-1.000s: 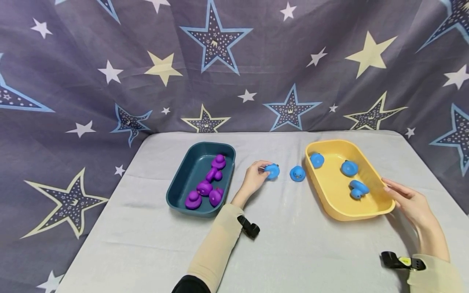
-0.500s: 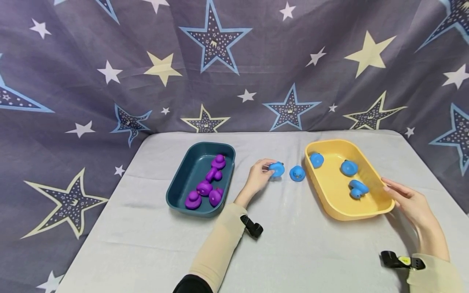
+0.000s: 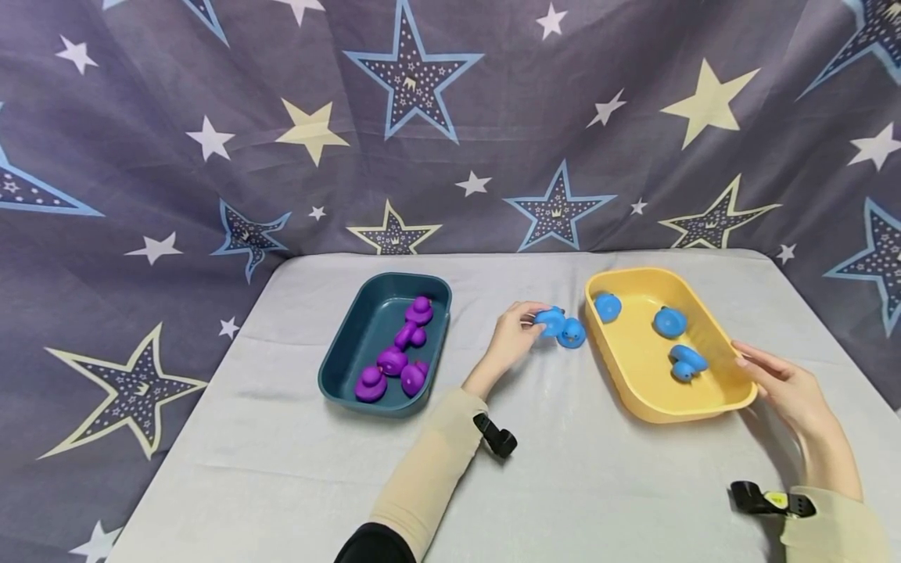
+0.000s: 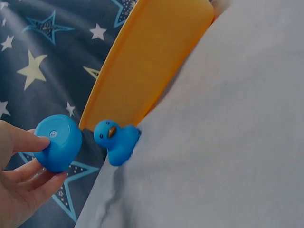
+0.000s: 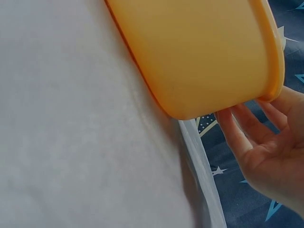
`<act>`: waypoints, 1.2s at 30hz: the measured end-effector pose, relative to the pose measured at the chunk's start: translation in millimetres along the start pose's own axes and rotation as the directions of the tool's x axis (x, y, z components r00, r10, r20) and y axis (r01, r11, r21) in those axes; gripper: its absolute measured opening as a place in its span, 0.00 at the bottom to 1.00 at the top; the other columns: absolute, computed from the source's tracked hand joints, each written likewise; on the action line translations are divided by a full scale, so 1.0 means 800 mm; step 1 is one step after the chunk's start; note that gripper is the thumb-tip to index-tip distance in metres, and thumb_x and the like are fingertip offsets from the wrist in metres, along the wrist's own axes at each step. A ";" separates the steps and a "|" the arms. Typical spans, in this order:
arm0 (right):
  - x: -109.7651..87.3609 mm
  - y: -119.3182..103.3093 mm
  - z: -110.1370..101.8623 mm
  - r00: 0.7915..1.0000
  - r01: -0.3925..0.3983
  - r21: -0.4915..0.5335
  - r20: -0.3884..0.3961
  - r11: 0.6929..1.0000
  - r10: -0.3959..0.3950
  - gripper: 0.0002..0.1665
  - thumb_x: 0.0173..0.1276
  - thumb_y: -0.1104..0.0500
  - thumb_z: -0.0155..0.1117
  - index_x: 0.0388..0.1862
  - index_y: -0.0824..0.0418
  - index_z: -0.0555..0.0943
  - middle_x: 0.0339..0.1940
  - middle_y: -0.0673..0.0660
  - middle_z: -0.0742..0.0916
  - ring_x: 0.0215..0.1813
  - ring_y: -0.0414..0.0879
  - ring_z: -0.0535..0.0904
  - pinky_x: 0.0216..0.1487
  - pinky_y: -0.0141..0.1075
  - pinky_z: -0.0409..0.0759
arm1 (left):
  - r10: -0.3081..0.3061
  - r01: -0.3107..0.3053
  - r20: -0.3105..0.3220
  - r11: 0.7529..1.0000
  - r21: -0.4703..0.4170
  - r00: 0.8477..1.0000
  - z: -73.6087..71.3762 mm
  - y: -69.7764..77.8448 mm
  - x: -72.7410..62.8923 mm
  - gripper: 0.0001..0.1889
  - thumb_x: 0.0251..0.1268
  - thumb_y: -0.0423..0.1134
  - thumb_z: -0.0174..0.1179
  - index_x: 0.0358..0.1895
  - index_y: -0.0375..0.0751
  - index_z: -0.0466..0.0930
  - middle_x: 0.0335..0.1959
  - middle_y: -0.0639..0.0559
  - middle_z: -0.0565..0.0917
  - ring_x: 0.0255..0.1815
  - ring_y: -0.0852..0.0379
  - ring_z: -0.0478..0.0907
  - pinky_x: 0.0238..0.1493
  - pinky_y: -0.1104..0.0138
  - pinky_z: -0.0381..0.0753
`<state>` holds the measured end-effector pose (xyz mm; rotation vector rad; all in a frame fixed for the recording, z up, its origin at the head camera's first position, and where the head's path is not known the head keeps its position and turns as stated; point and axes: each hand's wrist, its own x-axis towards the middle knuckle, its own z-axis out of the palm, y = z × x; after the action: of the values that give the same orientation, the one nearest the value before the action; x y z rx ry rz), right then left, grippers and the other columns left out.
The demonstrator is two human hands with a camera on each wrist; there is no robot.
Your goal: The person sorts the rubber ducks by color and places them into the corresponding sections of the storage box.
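My left hand (image 3: 519,335) pinches a blue rubber duck (image 4: 59,142) between thumb and fingers, its round flat underside facing the left wrist camera. Right by it, a second blue duck (image 3: 571,334) sits upright on the cloth; the two overlap in the head view. That duck is beside the left wall of a yellow tray (image 3: 626,391), which has 3 blue ducks inside. My right hand (image 3: 795,391) holds the tray at its right side, the thumb at the rim and the other fingers (image 5: 232,130) against the outer wall. Part of its grasp is hidden behind the tray.
A dark teal tray (image 3: 338,344) stands to the left with several purple ducks (image 3: 392,361) in it. Pale grey cloth (image 3: 563,485) covers the table. A dark curtain with stars (image 3: 479,94) hangs behind the table's far edge.
My left hand has carried its blue duck rightward, from near the middle of the gap to right beside the duck on the cloth. My right hand and both trays stay put.
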<state>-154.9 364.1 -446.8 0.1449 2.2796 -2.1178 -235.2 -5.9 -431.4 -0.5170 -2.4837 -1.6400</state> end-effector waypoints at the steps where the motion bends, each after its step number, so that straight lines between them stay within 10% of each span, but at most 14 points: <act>1: 0.000 0.000 0.000 1.000 0.001 -0.002 -0.001 1.000 -0.001 0.18 0.61 0.59 0.59 0.51 0.46 0.78 0.35 0.27 0.79 0.37 0.19 0.73 0.33 0.17 0.71 | 0.004 -0.004 0.002 1.000 -0.003 1.000 0.002 0.001 0.001 0.14 0.53 0.25 0.58 0.45 0.35 0.78 0.41 0.42 0.76 0.41 0.52 0.76 0.41 0.75 0.73; 36: 0.000 -0.001 -0.002 1.000 -0.006 -0.132 -0.019 0.991 0.003 0.21 0.62 0.55 0.58 0.56 0.45 0.74 0.35 0.23 0.76 0.38 0.17 0.71 0.34 0.16 0.70 | 0.128 -0.127 0.016 0.991 -0.052 0.992 0.038 0.054 0.009 0.13 0.53 0.25 0.58 0.44 0.36 0.79 0.41 0.45 0.76 0.40 0.59 0.76 0.41 0.79 0.72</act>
<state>-154.9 365.5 -446.0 0.1664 2.4179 -1.9635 -224.2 38.6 -403.8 -0.6861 -2.3734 -1.6601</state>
